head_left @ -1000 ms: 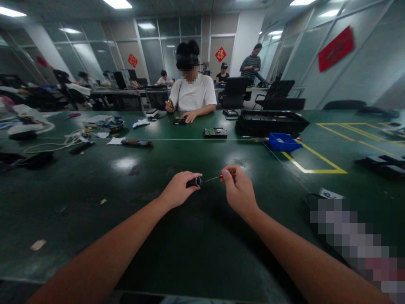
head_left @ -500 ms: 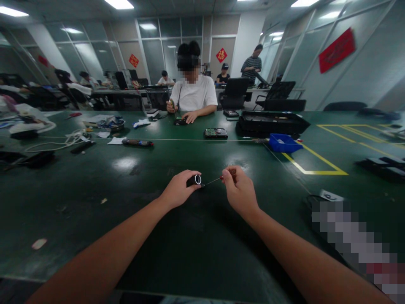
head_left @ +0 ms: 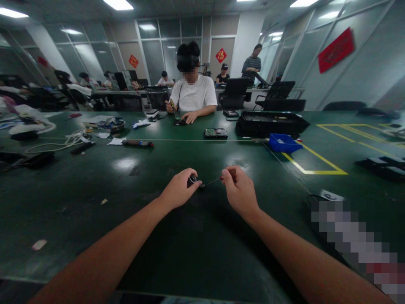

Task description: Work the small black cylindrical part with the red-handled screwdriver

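Observation:
My left hand [head_left: 177, 190] is closed around a small black cylinder with a shiny ring at its end [head_left: 192, 179], held just above the green table [head_left: 196, 236]. My right hand [head_left: 238, 192] pinches the reddish handle of a thin screwdriver [head_left: 212, 182]. The screwdriver's tip points left and meets the lower edge of the cylinder. Both hands sit close together at the table's middle.
A person in a white shirt [head_left: 193, 95] works across the table. A hard drive [head_left: 215, 133], a blue bin [head_left: 284, 142], a black case [head_left: 272, 121], a marker-like tool [head_left: 137, 143] and white cables [head_left: 53, 143] lie beyond. Yellow tape lines [head_left: 316, 162] mark the right side.
My left hand has rolled the cylinder upward so more of it is covered by the fingers. The screwdriver tip stays at its end. Both hands have kept their place.

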The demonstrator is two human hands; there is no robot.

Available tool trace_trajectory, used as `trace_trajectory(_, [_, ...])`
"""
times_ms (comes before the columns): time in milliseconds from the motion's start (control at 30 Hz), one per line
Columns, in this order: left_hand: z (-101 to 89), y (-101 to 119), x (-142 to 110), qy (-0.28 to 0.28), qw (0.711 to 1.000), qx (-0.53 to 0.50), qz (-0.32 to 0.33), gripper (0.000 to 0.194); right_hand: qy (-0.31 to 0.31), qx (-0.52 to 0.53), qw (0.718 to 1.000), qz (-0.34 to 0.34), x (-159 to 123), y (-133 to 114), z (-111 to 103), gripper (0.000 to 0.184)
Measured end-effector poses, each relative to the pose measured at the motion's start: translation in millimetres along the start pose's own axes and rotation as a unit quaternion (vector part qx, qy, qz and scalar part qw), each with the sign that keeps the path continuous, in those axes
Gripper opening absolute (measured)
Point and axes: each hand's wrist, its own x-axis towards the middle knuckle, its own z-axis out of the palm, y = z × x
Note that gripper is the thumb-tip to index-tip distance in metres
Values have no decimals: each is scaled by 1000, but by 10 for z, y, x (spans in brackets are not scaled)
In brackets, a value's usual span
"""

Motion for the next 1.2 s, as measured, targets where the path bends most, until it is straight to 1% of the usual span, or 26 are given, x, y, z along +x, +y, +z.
trace_trajectory(67, [30, -1, -3, -17, 999, 30, 30, 18, 5, -4, 1000, -2, 7, 8, 3, 22])
trace_trajectory(167, [93, 14, -19, -46, 994, 85, 57, 29, 6, -10, 1000, -6, 15, 5, 0, 22])
trace_trajectory(233, [136, 37, -23, -62, 988, 127, 58, 34, 5, -10, 1000, -6, 16, -5, -4, 22])
trace_trajectory(333, [177, 70, -7, -88, 979, 177, 50, 31, 3, -9, 1000, -6, 14, -21, -7, 21])
trace_trajectory(400, [184, 72, 9, -99, 975, 192, 52, 28, 2, -7, 1000, -5, 11, -26, -6, 21])
trace_trajectory(467, [172, 53, 20, -99, 975, 190, 52, 27, 0, -7, 1000, -3, 11, -25, -6, 21])
trace_trajectory(533, [143, 15, 28, -87, 982, 160, 43, 27, -3, -6, 1000, -1, 12, -21, -8, 21])
trace_trajectory(567, [120, -8, 33, -76, 988, 128, 35, 27, -4, -4, 1000, 0, 12, -17, -9, 22])
trace_trajectory(600, [88, -31, 42, -63, 995, 80, 20, 26, -5, -3, 1000, 0, 13, -14, -12, 22])
trace_trajectory(633, [45, -54, 54, -48, 999, 9, -7, 25, -5, 0, 1000, 0, 13, -10, -15, 22])
trace_trajectory(667, [-13, -77, 70, -27, 995, -85, -45, 25, -7, 4, 1000, 1, 13, -7, -18, 23])
trace_trajectory(700, [-86, -100, 89, -3, 976, -199, -91, 25, -10, 7, 1000, 2, 12, -5, -21, 23])
trace_trajectory(733, [-176, -125, 110, 23, 936, -321, -139, 25, -14, 9, 1000, 3, 11, -3, -23, 22])
trace_trajectory(767, [-282, -153, 132, 48, 879, -438, -181, 23, -17, 10, 1000, 4, 11, -2, -26, 22])
trace_trajectory(800, [-400, -186, 151, 73, 813, -538, -210, 21, -19, 11, 1000, 4, 10, -1, -27, 22])
trace_trajectory(833, [-526, -226, 166, 96, 750, -614, -226, 19, -21, 11, 1000, 4, 10, 1, -27, 22])
trace_trajectory(867, [-656, -275, 173, 114, 703, -663, -230, 17, -21, 11, 1000, 3, 11, 3, -26, 22])
trace_trajectory(900, [-784, -335, 172, 136, 671, -692, -229, 19, -20, 10, 1000, 1, 11, 6, -24, 23])
trace_trajectory(933, [-906, -405, 161, 159, 653, -705, -228, 21, -17, 10, 1000, -2, 12, 10, -21, 22])
trace_trajectory(1000, [-1124, -576, 107, 206, 639, -705, -226, 22, -13, 7, 1000, -8, 13, 18, -13, 22])
trace_trajectory(1100, [-1399, -897, -45, 260, 636, -686, -237, 11, -13, 5, 1000, -10, 11, 31, -5, 22])
trace_trajectory(1200, [-1660, -1272, -258, 318, 645, -652, -240, 10, -16, 11, 1000, -7, 7, 43, 0, 22])
